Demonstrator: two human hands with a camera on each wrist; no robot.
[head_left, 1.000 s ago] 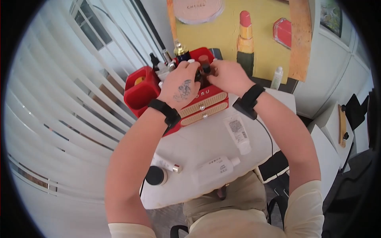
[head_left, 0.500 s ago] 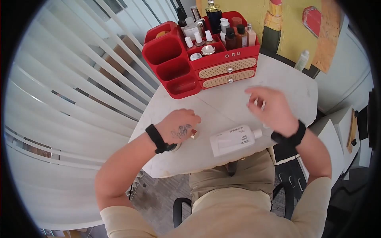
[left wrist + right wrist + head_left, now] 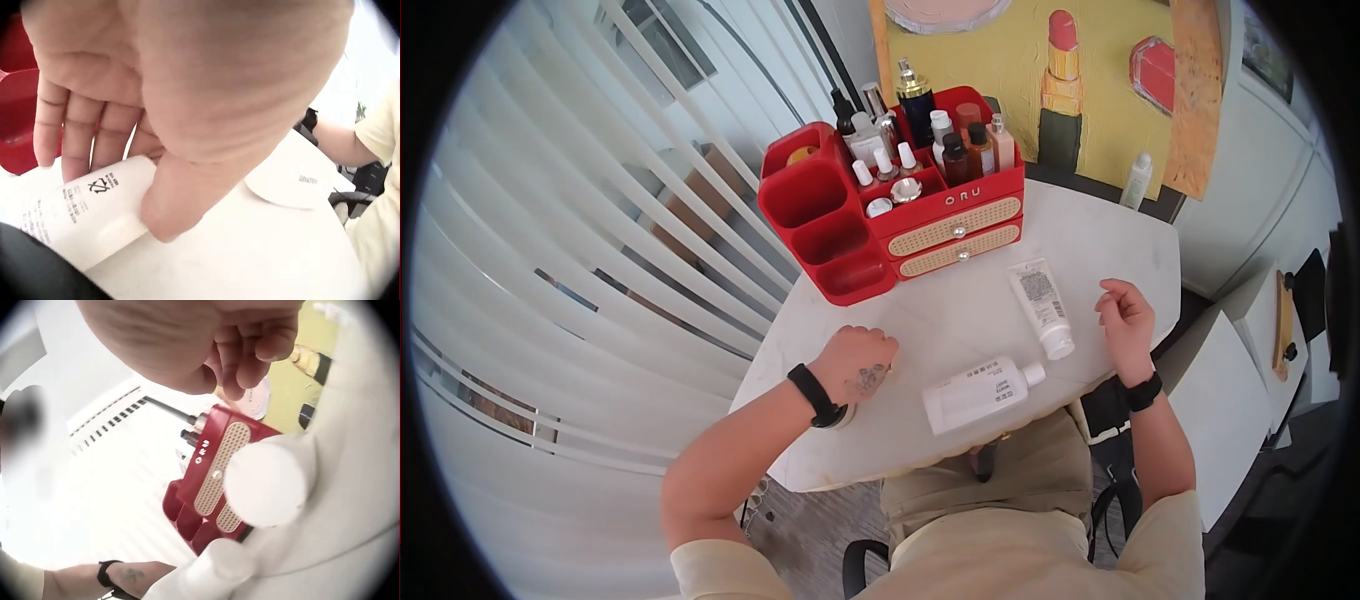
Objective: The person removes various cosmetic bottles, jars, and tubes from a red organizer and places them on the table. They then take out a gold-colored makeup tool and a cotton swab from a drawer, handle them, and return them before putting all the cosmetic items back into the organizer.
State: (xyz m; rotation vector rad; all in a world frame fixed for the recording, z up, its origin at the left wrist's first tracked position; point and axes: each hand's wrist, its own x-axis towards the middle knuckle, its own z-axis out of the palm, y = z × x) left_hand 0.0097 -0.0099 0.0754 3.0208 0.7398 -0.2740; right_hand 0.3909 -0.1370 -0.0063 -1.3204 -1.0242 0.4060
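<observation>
My left hand is at the left of the table, thumb and fingers on either side of a white tube with small print. In the head view that hand hides the tube. Beside its wrist, a dark-lidded jar is partly covered. To the right, my right hand hovers by the table's right edge with loosely curled fingers and nothing in them. Nearest to it lies a white squeeze tube, cap toward me. A white bottle lies on its side between the hands, near the front edge.
A red organizer with two woven-front drawers stands at the back of the white table. Several bottles fill its upper sections. Behind it leans a yellow painting; a small white tube stands at the back right. Blinds border the left.
Both hands have left the organizer and come nearer. The left moved down to the tube at the left; the right passed over the squeeze tube and drew away to the right.
</observation>
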